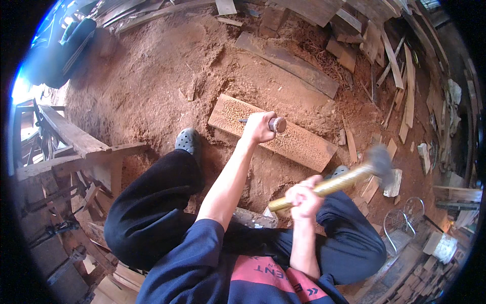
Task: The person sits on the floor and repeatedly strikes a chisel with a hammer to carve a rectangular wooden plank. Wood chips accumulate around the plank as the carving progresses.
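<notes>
A long pale wooden block (309,152), covered in small pitted marks, lies at an angle on the dirt floor in front of me. My left hand (258,126) grips an upright chisel (277,124) with a round handle over the block's middle; whether the tip touches the wood is hidden. My right hand (304,199) is closed on a hammer (344,182) with a yellow handle, held lower right of my left hand, its dark head blurred by motion beyond the block's right end.
My feet in grey clogs (188,143) flank the block. A loose plank (286,63) lies beyond it. Wood scraps (405,91) pile along the right and back, a wooden frame (73,131) stands left, a white bucket (445,248) sits lower right, and dark fabric (61,53) is upper left.
</notes>
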